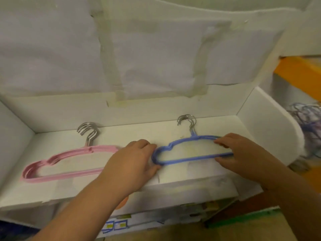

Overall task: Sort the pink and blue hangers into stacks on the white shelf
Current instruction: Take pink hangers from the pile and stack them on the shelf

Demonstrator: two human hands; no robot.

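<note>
A stack of pink hangers [57, 164] lies flat on the left half of the white shelf [173, 129], metal hooks pointing to the back wall. To its right lies a stack of blue hangers [187, 160], hooks also at the back. My left hand [133, 162] grips the left end of the blue stack, and it covers the right end of the pink stack. My right hand [238, 153] pinches the right end of the blue stack, fingers over the top bar and thumb at the bottom bar.
White side walls close the shelf at left and right [267, 129]. A taped white sheet [156, 58] hangs on the back wall. A blurred heap of blue and purple hangers [307, 122] lies outside to the right, beside an orange beam [298, 72]. Labelled boxes [121, 223] sit under the shelf.
</note>
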